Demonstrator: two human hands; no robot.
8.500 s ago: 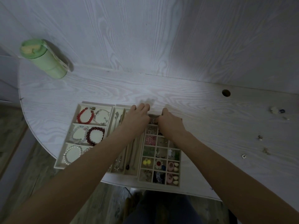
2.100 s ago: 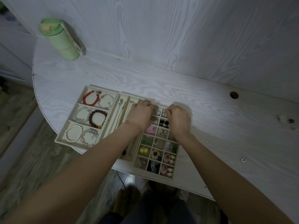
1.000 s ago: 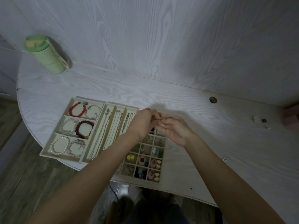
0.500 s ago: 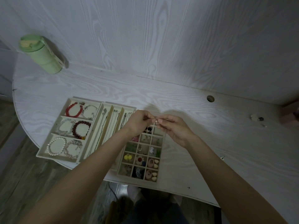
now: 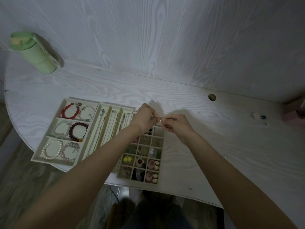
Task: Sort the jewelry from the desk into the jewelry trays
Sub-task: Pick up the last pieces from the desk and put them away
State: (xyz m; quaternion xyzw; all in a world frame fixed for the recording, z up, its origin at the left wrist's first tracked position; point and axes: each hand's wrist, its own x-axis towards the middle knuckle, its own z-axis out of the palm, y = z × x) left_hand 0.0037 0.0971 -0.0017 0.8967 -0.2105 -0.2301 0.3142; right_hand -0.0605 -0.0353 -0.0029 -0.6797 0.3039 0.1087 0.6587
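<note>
Three jewelry trays [image 5: 38,157], six bracelets [image 5: 70,111], two hands [image 5: 145,120], one green bottle [image 5: 33,52] and one desk hole [image 5: 212,97]

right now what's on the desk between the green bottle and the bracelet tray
Nothing: in the head view the stretch of desk between the green bottle and the bracelet tray is bare white woodgrain.

Bare surface [image 5: 189,103] behind and right of the trays [image 5: 97,129] is passable; green bottle [image 5: 35,52] obstructs far-left corner.
</note>
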